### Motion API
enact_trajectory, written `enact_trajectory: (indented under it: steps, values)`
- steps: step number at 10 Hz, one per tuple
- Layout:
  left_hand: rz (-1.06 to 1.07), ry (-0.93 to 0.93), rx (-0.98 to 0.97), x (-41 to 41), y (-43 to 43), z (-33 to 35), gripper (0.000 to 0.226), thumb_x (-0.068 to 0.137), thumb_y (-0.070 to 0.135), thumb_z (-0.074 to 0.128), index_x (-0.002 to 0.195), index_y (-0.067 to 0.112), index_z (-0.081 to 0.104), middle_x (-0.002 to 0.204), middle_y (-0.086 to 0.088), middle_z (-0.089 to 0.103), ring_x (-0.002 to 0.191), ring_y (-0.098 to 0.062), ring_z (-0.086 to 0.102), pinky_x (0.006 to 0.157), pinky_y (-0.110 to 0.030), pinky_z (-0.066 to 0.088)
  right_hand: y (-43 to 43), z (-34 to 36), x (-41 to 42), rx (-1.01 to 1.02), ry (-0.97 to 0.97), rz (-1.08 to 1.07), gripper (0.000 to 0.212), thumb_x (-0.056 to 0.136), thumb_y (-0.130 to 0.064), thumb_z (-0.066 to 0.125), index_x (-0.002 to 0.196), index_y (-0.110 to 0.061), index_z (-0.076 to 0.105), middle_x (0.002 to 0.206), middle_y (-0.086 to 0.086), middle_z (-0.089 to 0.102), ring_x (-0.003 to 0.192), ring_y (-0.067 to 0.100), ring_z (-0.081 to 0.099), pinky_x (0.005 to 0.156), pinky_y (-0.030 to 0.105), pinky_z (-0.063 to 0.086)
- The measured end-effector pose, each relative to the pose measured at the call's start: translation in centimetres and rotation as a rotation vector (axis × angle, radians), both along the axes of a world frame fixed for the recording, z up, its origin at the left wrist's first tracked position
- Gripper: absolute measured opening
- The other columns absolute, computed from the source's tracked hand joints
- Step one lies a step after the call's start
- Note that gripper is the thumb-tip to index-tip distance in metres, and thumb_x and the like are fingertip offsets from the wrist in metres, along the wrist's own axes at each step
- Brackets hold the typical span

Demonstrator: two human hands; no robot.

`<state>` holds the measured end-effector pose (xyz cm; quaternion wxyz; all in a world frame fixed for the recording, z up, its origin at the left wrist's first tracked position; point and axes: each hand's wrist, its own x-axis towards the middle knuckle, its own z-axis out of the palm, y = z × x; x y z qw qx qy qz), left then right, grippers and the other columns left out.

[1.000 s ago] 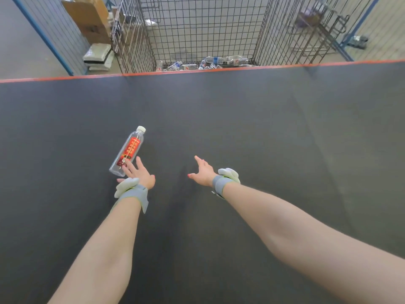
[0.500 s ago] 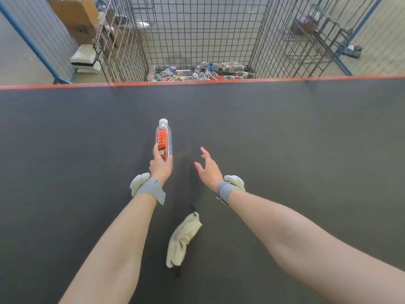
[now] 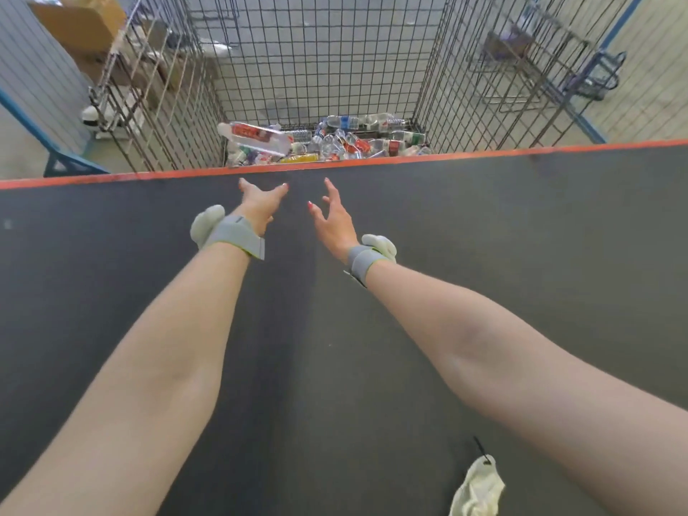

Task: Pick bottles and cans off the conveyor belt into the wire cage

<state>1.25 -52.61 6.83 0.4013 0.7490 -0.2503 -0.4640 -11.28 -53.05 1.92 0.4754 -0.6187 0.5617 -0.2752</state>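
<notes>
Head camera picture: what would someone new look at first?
The left hand and right hand reach across the dark belt, both open and empty near its orange edge. Just beyond, a blurred bottle with a red label seems to hang in mid-air inside the wire cage, above a pile of bottles. A white glove lies on the belt at bottom right.

- Your clear bottle with the red label looks blurred and lies nearly level inside the wire cage, at its left side.
- To its right you have a heap of bottles on the cage floor.
- Your dark, orange-edged conveyor belt borders the cage.
</notes>
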Motion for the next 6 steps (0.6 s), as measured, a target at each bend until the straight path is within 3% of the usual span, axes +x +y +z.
enact_trajectory:
  steps: [2, 4, 6]
  values:
    - [-0.097, -0.092, 0.189, -1.7, 7.0, -4.3, 0.088, 0.092, 0.039, 0.058, 0.153, 0.011, 0.001, 0.157, -0.01, 0.018, 0.141, -0.029, 0.029, 0.113, -0.047, 0.031, 4.0, -0.3, -2.4, 0.095, 0.029, -0.019, 0.065, 0.098, -0.038, 0.047, 0.152, -0.035, 0.012, 0.151, 0.006, 0.038, 0.136, 0.028, 0.04, 0.113, 0.045, 0.031]
    - [-0.167, -0.215, 0.198, -3.7, 16.7, -1.3, 0.08, 0.093, 0.038, 0.057, 0.152, 0.012, 0.009, 0.155, -0.012, 0.025, 0.14, -0.03, 0.03, 0.114, -0.042, 0.028, 12.9, 3.0, -5.3, 0.165, 0.084, 0.041, 0.068, 0.098, -0.034, 0.048, 0.154, -0.028, 0.009, 0.155, 0.009, 0.029, 0.143, 0.027, 0.029, 0.116, 0.042, 0.025]
    - [-0.4, -0.499, 0.408, -5.1, 26.6, -2.3, 0.078, 0.091, 0.045, 0.054, 0.152, 0.017, 0.014, 0.153, -0.012, 0.03, 0.14, -0.034, 0.029, 0.115, -0.04, 0.026, 22.3, 1.7, -9.0, 0.323, 0.483, 0.292, 0.07, 0.098, -0.041, 0.047, 0.155, -0.021, 0.012, 0.161, 0.009, 0.008, 0.145, 0.033, 0.02, 0.117, 0.039, 0.02]
